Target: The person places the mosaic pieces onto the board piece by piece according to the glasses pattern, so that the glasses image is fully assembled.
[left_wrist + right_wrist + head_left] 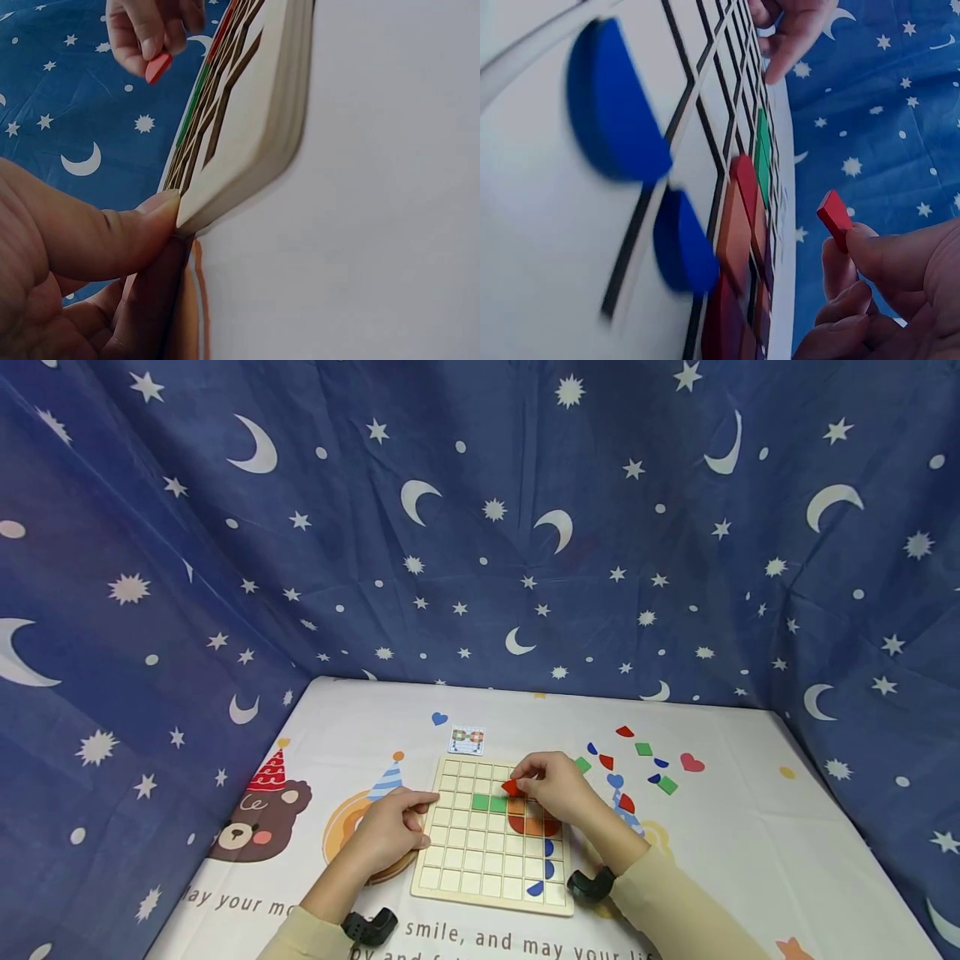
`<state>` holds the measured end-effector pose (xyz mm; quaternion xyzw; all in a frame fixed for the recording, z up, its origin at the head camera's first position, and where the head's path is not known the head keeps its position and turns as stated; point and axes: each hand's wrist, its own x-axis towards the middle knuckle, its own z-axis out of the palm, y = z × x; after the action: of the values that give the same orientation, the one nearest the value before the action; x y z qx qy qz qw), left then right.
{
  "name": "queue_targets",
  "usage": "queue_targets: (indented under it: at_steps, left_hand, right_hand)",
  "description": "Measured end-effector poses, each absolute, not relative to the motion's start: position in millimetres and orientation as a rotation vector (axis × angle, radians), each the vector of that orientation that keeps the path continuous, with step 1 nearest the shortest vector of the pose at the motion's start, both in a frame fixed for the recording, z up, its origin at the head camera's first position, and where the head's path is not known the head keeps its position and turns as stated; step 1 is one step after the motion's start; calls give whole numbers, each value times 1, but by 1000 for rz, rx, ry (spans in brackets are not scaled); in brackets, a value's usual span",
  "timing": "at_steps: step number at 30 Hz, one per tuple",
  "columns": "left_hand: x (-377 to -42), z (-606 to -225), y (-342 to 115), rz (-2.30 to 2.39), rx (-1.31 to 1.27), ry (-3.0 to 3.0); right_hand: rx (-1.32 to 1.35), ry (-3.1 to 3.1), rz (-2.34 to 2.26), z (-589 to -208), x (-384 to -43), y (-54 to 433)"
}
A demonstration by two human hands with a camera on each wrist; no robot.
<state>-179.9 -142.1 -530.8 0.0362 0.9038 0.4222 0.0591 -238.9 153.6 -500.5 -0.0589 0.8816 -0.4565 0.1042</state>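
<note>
My right hand [558,787] pinches a red quarter-circle tile [835,217] between thumb and fingertips, held above the upper right of the wooden grid board [453,860]. At the board's left edge rests my left hand [392,828], with the index finger stretched out and the thumb [112,236] against the rim. On the grid lie two green square tiles [489,803] in a row. Orange and red tiles [534,825] form a rounded patch to their right, partly hidden by the right hand. Several blue half-circle tiles [550,868] lie down the lower right.
A small pattern card [467,740] lies just beyond the board. Loose red tiles [625,732], green tiles [667,785] and blue tiles [661,762] are scattered to the right. The white printed tablecloth [750,827] meets a blue star-and-moon curtain [480,610] behind.
</note>
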Motion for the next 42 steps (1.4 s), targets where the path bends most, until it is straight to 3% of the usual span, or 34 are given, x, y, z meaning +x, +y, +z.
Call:
queue_targets:
  at_steps: [20, 42]
  left_hand:
    - [-180, -532, -142, 1273, 95, 2735]
    - [-179, -531, -142, 1274, 114, 2739]
  right_hand:
    - [-208, 2571, -1363, -507, -256, 108]
    - [-268, 2666, -1135, -511, -256, 103]
